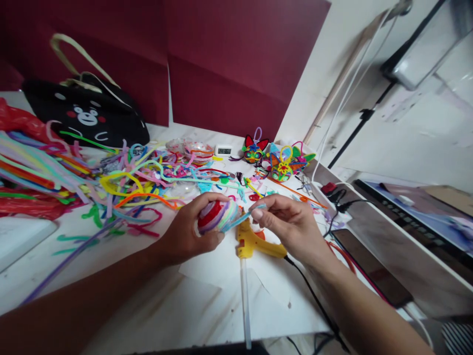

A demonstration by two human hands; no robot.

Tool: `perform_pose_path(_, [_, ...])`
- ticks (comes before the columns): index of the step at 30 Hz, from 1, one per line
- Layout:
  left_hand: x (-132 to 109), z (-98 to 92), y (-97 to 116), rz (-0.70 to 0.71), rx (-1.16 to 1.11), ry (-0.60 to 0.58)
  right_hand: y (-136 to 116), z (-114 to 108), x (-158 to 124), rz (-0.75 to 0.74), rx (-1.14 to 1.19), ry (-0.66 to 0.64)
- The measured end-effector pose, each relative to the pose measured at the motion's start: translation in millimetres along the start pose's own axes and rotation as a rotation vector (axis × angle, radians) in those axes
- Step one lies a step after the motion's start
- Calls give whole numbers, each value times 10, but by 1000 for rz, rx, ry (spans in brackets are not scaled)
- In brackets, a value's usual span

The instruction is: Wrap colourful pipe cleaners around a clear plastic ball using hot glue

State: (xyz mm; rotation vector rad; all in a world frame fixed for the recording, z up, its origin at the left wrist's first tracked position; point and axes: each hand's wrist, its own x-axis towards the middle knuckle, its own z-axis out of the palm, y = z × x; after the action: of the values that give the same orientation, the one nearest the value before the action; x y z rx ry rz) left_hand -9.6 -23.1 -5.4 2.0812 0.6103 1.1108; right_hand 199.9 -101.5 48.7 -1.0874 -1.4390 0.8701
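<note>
Our forearms come in from the bottom edge, cut off before the elbows, and meet over the white table [111,296]. Our left hand [186,234] curls closed around a small ball [216,214], so the ball's underside and near side are hidden behind the palm and fingers, and we cannot tell what lies under its wrapping. Our right hand [293,224] pinches the free end of a pale blue pipe cleaner [242,219] between thumb and forefinger, with the other fingers loosely folded. That strand runs from the ball up and to the right to the fingertips, its long axis only slightly tilted. We hold the ball above the table, just beside a yellow glue gun [256,244] whose front end is hard to make out between the hands. The ball looks banded, with fuzzy coils of red, white, pink and pastel lying side by side. A pale glue stick [245,301] juts from the gun toward us, and a black cord [314,296] runs alongside our right forearm. Behind lies a tangle of coloured pipe cleaners [129,182].
</note>
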Motion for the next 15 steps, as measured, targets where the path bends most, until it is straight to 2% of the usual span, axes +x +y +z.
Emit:
perform_pose_path(5, [-1,15,27,4,-2,4,88,-19,32,-75,-86,55])
perform_pose_path(15, [12,25,108,2,13,-25,203,-17,87,-88,-101,111])
